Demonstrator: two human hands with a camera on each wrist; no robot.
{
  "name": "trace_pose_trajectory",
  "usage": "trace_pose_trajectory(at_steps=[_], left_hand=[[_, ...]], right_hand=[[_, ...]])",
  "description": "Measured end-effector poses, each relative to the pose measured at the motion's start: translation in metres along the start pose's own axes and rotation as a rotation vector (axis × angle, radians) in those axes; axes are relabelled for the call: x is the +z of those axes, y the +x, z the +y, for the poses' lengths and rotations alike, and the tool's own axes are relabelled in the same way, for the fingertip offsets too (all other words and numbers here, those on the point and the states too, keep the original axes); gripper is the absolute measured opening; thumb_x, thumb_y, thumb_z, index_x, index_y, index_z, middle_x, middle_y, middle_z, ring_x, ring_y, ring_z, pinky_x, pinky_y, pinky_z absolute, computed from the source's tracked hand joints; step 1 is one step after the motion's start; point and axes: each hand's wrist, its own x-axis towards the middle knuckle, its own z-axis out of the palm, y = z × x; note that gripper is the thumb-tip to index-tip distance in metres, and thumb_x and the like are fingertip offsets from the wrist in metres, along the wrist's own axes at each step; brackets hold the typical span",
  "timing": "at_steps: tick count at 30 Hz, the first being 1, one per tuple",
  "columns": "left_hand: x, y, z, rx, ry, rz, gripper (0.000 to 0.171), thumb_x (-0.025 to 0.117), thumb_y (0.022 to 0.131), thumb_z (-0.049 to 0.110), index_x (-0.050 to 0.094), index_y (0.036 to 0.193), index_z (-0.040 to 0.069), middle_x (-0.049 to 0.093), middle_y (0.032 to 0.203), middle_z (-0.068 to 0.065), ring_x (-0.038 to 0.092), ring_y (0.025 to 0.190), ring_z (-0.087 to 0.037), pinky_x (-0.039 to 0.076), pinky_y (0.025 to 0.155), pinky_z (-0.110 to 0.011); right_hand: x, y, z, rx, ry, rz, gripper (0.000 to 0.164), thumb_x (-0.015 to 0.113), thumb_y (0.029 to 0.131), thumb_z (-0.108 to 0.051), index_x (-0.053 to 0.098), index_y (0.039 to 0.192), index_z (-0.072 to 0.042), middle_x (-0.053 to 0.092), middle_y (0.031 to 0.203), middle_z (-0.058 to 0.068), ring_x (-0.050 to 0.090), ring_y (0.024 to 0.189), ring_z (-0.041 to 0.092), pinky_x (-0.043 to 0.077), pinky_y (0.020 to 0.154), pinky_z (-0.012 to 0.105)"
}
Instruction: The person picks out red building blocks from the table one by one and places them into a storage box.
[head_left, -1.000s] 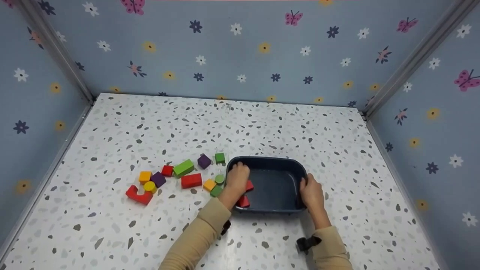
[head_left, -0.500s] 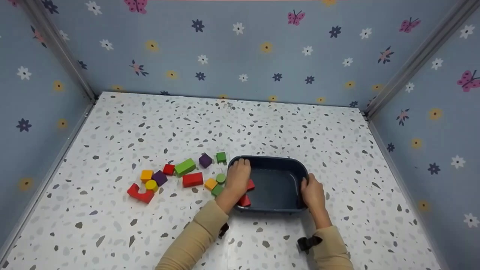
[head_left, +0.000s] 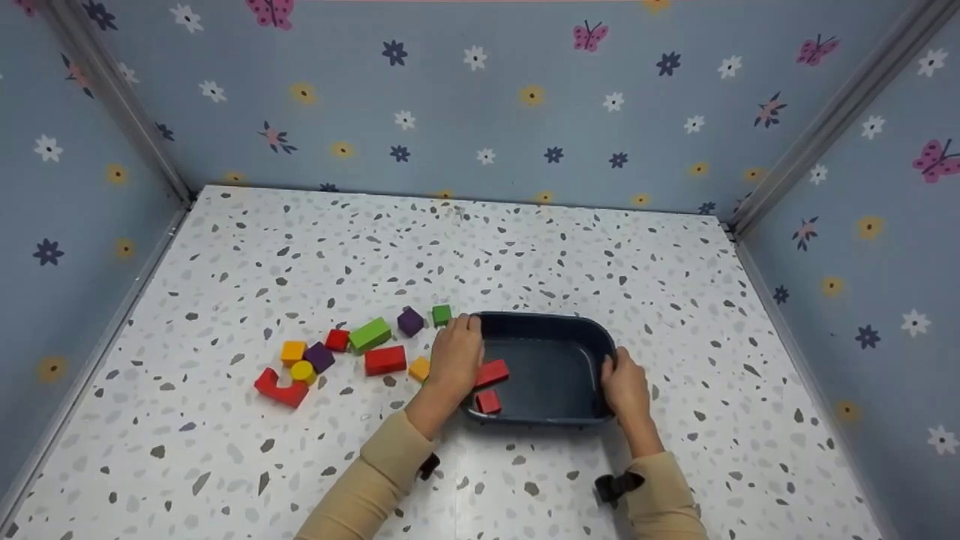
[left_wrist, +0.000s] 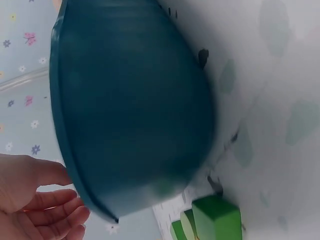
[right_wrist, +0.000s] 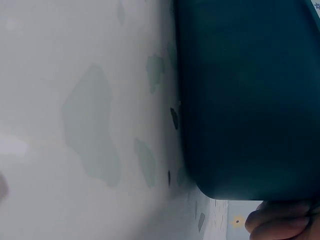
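A dark blue rectangular basin (head_left: 551,375) stands on the speckled table with two red blocks, one long (head_left: 492,373) and one shorter (head_left: 488,401), inside at its left. My right hand (head_left: 626,382) grips the basin's right end, its fingers curled at the rim in the right wrist view. Over the left rim is my left hand (head_left: 455,360). From the left wrist, that hand's fingers (left_wrist: 55,215) look loosely curled beside the rim, holding nothing I can see. Green blocks (left_wrist: 217,217) lie just outside the basin there; in the head view the left hand mostly covers them.
Left of the basin lie a yellow block (head_left: 419,368), a red block (head_left: 385,361), a light green block (head_left: 370,335), a purple cube (head_left: 410,322), a green cube (head_left: 442,315) and a red arch (head_left: 281,388), among several others. Patterned walls (head_left: 480,97) enclose the table.
My left hand has moved left from inside the basin to above its left rim, uncovering more of the two red blocks. The right hand stays on the basin's right end.
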Motion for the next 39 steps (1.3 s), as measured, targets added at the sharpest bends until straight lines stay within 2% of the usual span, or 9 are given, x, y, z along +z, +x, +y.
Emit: trace_pose_trajectory(at_steps=[3,10,12,17,21,33,36,39], left_hand=[[-0.002,-0.004,-0.007,-0.013,-0.009,0.005,0.021,0.065,0.076,0.007,0.056,0.092,-0.003,0.053,0.086,-0.014,0.054,0.082,-0.027,0.045,0.068,-0.039],[-0.003,-0.014,-0.027,-0.032,-0.005,0.088,0.021,0.066,0.072,0.005,0.057,0.089,-0.004,0.054,0.085,-0.015,0.054,0.081,-0.030,0.044,0.064,-0.041],[-0.004,-0.017,-0.033,-0.050,-0.013,0.084,0.021,0.066,0.072,0.005,0.058,0.089,-0.005,0.053,0.086,-0.015,0.053,0.081,-0.030,0.044,0.065,-0.042],[-0.005,-0.025,-0.046,-0.082,-0.004,0.054,0.022,0.064,0.073,0.004,0.058,0.090,-0.007,0.053,0.086,-0.016,0.052,0.082,-0.032,0.043,0.067,-0.042],[-0.004,-0.030,-0.055,-0.103,0.003,0.026,0.023,0.066,0.072,0.005,0.058,0.090,-0.007,0.051,0.086,-0.016,0.051,0.083,-0.032,0.043,0.067,-0.043],[-0.001,-0.039,-0.082,-0.154,-0.003,-0.137,0.049,0.072,0.070,0.008,0.051,0.109,-0.012,0.050,0.106,-0.022,0.047,0.099,-0.034,0.039,0.073,-0.044],[0.001,-0.040,-0.088,-0.155,-0.016,-0.156,0.052,0.072,0.071,0.008,0.049,0.113,-0.012,0.048,0.109,-0.022,0.046,0.102,-0.035,0.038,0.074,-0.045],[0.003,-0.041,-0.092,-0.154,-0.019,-0.154,0.047,0.071,0.071,0.008,0.051,0.110,-0.011,0.048,0.106,-0.022,0.046,0.100,-0.035,0.038,0.075,-0.045]], right_hand=[[0.000,0.000,0.001,-0.001,-0.003,-0.003,0.014,0.044,0.089,-0.013,0.045,0.080,-0.002,0.056,0.072,0.021,0.052,0.059,0.033,0.039,0.050,0.045],[0.001,-0.002,0.001,0.015,0.001,-0.018,0.014,0.043,0.090,-0.014,0.046,0.083,-0.002,0.055,0.072,0.019,0.051,0.058,0.030,0.039,0.049,0.043],[0.001,-0.002,0.001,0.007,0.002,-0.014,0.013,0.043,0.090,-0.014,0.046,0.083,-0.002,0.055,0.071,0.018,0.051,0.058,0.030,0.038,0.049,0.043],[0.002,-0.004,0.002,-0.033,0.004,0.015,0.013,0.045,0.089,-0.012,0.046,0.083,-0.001,0.056,0.072,0.021,0.054,0.060,0.033,0.039,0.049,0.045],[0.002,-0.004,0.001,-0.017,0.005,0.010,0.013,0.044,0.089,-0.014,0.046,0.083,-0.002,0.057,0.075,0.022,0.054,0.061,0.034,0.040,0.050,0.045],[0.000,-0.002,0.001,-0.015,-0.004,0.011,0.014,0.044,0.089,-0.014,0.045,0.082,-0.002,0.056,0.073,0.023,0.054,0.061,0.037,0.039,0.050,0.046],[0.001,-0.001,0.002,-0.020,-0.004,0.012,0.014,0.044,0.089,-0.013,0.045,0.083,-0.001,0.056,0.073,0.024,0.055,0.063,0.038,0.040,0.050,0.047],[0.001,0.000,0.002,-0.020,-0.004,0.013,0.013,0.044,0.089,-0.013,0.046,0.084,-0.001,0.056,0.075,0.025,0.055,0.065,0.039,0.040,0.052,0.048]])
